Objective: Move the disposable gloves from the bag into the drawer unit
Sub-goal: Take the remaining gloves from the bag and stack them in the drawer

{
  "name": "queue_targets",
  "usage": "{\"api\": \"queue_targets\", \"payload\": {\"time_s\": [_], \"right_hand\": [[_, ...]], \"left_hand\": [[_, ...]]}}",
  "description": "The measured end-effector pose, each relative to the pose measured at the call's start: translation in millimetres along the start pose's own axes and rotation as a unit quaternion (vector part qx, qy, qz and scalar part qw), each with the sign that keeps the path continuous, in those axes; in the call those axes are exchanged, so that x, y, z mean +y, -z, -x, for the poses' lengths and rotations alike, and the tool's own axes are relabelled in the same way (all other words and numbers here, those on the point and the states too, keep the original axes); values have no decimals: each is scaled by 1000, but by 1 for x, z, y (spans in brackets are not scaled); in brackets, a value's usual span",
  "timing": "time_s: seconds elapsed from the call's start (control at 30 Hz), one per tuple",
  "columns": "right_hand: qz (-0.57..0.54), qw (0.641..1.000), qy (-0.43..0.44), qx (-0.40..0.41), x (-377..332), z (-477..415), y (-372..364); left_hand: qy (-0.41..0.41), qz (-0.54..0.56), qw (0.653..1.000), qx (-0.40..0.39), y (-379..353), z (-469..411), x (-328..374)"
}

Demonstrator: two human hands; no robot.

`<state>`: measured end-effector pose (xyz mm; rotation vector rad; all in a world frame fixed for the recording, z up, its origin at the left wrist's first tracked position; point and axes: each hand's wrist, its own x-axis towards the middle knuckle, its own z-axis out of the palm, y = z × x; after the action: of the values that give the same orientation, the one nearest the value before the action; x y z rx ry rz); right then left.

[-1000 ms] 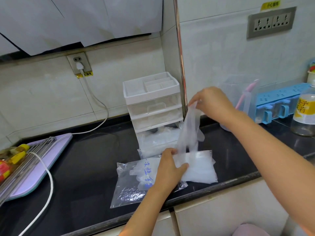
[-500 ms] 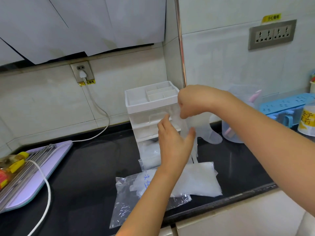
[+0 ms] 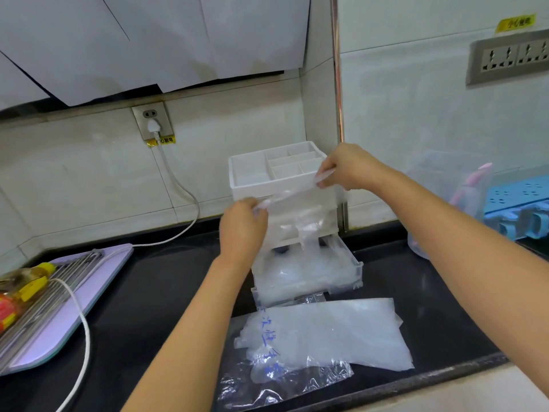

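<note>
A clear disposable glove [image 3: 300, 212] hangs stretched between both hands in front of the white drawer unit [image 3: 252, 173]. My left hand [image 3: 242, 227] pinches its left cuff edge; my right hand [image 3: 347, 171] pinches the right edge higher up. Its fingers dangle over the pulled-out bottom drawer [image 3: 309, 275], which holds more clear gloves. On the black counter in front lies the clear plastic bag [image 3: 285, 379] with blue writing, and a stack of gloves [image 3: 341, 334] lies half out of it.
A purple tray [image 3: 59, 319] with a metal rack and a bottle sits at the left, with a white cable [image 3: 83, 337] across it. A clear jug [image 3: 445, 197] and a blue rack [image 3: 520, 197] stand at the right. The counter's front edge runs just below the bag.
My right hand pulled one glove up out of the stack. My left hand left the bag and rose to take the glove's other edge; now both hold it spread above the open drawer.
</note>
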<state>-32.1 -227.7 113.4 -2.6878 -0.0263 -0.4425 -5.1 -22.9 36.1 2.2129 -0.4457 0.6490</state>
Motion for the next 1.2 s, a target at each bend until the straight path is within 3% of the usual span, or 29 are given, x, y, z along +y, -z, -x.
{"api": "queue_targets", "payload": {"time_s": [0.07, 0.13, 0.2, 0.27, 0.4, 0.53, 0.7, 0.8, 0.87, 1.0, 1.13, 1.2], "right_hand": [[-121, 988, 40, 83, 5, 3, -7], [-222, 966, 78, 110, 14, 13, -14], [-252, 957, 105, 98, 31, 25, -24], [-235, 964, 112, 52, 51, 33, -41], [-78, 991, 88, -63, 74, 36, -74], [29, 990, 66, -120, 79, 30, -94], [26, 999, 14, -17, 58, 25, -95], [-64, 992, 20, -104, 29, 29, -99], [-49, 981, 19, -188, 19, 29, -115], [-1, 971, -18, -240, 24, 26, -142], [-14, 962, -28, -271, 32, 22, -149], [-4, 960, -24, -279, 31, 19, -150]], "left_hand": [[-52, -6, 997, 53, 13, -4, 1], [-129, -28, 987, 88, 21, 4, 0], [-195, -54, 977, 73, 21, 18, -6], [-210, -71, 975, 0, 10, 30, -19], [-156, -107, 960, -207, -21, 36, -38], [-83, -157, 937, -300, -45, 30, -44], [-59, -198, 919, -336, -55, 21, -43], [-51, -216, 912, -346, -61, 18, -41], [-33, -227, 903, -364, -66, 16, -44], [41, -187, 883, -428, -59, 14, -46], [88, -58, 919, -380, -56, 14, -36], [64, -76, 928, -358, -67, 13, -31]]}}
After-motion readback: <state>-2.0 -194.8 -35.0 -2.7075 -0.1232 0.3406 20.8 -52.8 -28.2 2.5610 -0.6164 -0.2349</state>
